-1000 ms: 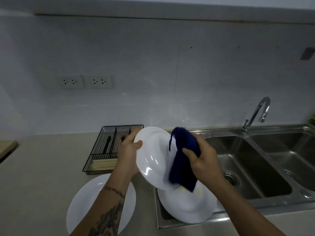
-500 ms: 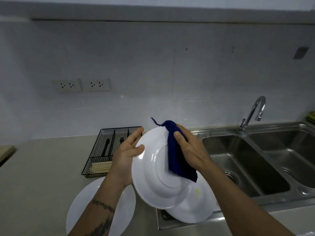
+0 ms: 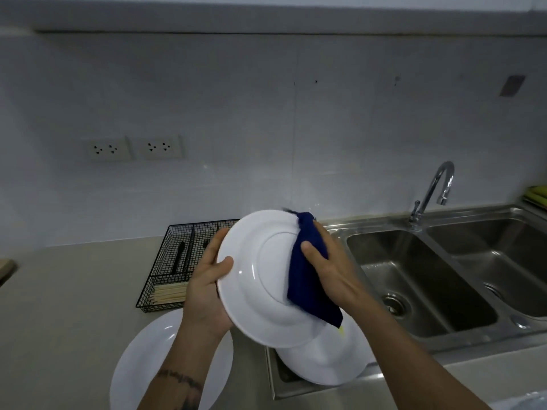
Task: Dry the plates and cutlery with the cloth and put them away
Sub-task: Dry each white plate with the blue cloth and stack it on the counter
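Observation:
My left hand (image 3: 207, 288) grips the left rim of a white plate (image 3: 260, 279), thumb on the side facing me. The plate is tilted with its underside and foot ring toward me. My right hand (image 3: 328, 267) holds a dark blue cloth (image 3: 307, 276) against the plate's right half; the cloth wraps over the top rim and hangs below my palm. A second white plate (image 3: 322, 365) leans in the sink's left section underneath. A third white plate (image 3: 142, 359) lies flat on the counter, partly hidden by my left forearm.
A black wire cutlery basket (image 3: 174, 261) stands behind my left hand, holding dark-handled cutlery and pale chopsticks. The steel double sink (image 3: 444, 279) with its tap (image 3: 435, 187) fills the right. Beige counter (image 3: 68, 291) stretches left, with wall sockets (image 3: 133, 147) above it.
The held plate has been turned, so its underside now faces me. My right hand moved the cloth up to the plate's upper right rim.

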Demonstrator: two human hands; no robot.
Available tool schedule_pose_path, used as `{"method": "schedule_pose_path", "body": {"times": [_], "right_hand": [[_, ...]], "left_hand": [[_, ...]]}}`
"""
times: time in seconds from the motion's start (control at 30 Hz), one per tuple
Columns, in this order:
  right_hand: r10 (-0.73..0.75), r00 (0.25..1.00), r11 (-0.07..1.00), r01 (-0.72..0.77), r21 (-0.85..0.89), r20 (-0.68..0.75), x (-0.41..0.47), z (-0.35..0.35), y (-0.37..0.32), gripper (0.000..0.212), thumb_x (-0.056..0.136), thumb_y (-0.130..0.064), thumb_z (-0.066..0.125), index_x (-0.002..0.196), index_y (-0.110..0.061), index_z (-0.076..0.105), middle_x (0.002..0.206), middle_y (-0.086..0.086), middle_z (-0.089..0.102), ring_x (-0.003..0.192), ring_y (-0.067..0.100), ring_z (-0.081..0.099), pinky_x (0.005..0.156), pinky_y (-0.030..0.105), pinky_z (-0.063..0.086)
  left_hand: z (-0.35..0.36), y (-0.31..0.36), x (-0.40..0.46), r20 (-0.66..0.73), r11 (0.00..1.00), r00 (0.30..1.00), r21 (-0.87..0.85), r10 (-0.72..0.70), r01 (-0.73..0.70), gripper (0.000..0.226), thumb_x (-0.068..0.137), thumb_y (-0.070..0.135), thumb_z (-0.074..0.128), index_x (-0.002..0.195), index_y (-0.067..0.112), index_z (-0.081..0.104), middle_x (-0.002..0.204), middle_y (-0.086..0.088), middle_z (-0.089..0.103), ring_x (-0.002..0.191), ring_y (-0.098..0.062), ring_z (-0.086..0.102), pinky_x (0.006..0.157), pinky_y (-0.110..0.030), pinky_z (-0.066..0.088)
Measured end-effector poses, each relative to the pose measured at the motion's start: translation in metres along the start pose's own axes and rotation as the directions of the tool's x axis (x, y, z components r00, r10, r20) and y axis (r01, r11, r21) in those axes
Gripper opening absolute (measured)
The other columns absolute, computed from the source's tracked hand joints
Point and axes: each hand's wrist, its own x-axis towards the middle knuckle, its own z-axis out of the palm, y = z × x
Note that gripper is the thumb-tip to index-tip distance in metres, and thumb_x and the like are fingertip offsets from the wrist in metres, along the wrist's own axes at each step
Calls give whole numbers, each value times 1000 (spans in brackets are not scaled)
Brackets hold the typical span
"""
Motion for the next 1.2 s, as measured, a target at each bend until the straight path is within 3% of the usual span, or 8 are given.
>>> {"method": "schedule_pose_path", "body": {"times": [0.13, 0.23, 0.37, 0.53, 0.67, 0.77, 0.93, 1.2], "right_hand": [[-10, 1000, 1000, 10, -10, 12, 0, -14, -7, 64, 91, -51, 59, 147, -47, 29, 135, -5, 35, 119, 19, 45, 99, 35, 43], [-37, 995, 993, 47, -108, 90, 9, -34, -19, 63, 88, -54, 61, 144, -51, 32, 129, -9, 37, 117, 13, 45, 91, 25, 40], [-71, 973, 957, 129, -261, 220, 16, -45, -32, 68, 75, -64, 57, 139, -55, 37, 125, -15, 39, 117, 11, 44, 103, 38, 41], [-163, 952, 804, 280, -525, 258, 12, -40, -45, 71, 76, -68, 49, 143, -55, 27, 135, -17, 33, 121, 16, 33, 106, 45, 35], [-302, 942, 616, 311, -724, 148, 5, -21, -37, 70, 83, -67, 33, 149, -48, 16, 160, -10, 13, 146, 24, 8, 117, 53, 11], [-282, 959, 734, 220, -643, 6, 2, -20, -13, 69, 87, -65, 29, 151, -45, 14, 163, -11, 8, 150, 20, 2, 118, 56, 4], [-82, 988, 986, 62, -157, -127, -4, -26, 33, 65, 88, -67, 38, 148, -49, 22, 156, -18, 28, 142, 12, 30, 115, 53, 28], [-270, 963, 774, 206, -598, -18, 14, -14, -27, 65, 89, -58, 32, 151, -42, 19, 163, -9, 5, 149, 18, -1, 116, 60, 5]], "left_hand": [[-7, 7, 13, -39, 964, 999, 264, 31, -20, 55, 82, -12, 51, 129, 15, 59, 133, -10, 61, 112, -31, 63, 92, -52, 53], [-2, 25, 33, -44, 820, 996, 571, 83, -43, 57, 87, -16, 47, 123, 27, 61, 128, 0, 65, 113, -19, 64, 90, -38, 52], [12, 18, 42, 31, 704, 998, 708, 57, -62, 49, 90, -11, 53, 119, 26, 68, 125, 3, 68, 117, -15, 63, 96, -34, 51], [22, 3, 39, 12, 782, 1000, 623, 15, -19, 50, 92, -12, 49, 119, 27, 66, 124, 4, 68, 114, -14, 65, 99, -37, 50], [31, -9, 37, -44, 894, 999, 447, 2, 18, 47, 93, -12, 46, 120, 21, 65, 121, 3, 70, 112, -18, 67, 95, -39, 51], [29, -14, 37, -126, 927, 991, 375, 43, 8, 47, 93, -13, 46, 127, 14, 63, 121, 2, 70, 113, -18, 66, 94, -35, 53], [15, -6, 39, -248, 936, 965, 351, 80, 13, 47, 94, -11, 45, 121, 22, 64, 123, 6, 68, 106, -11, 67, 76, -23, 55], [34, -12, 36, -147, 938, 987, 346, 58, -4, 51, 94, -12, 45, 130, 21, 59, 118, 6, 70, 109, -16, 68, 87, -32, 57]]}}
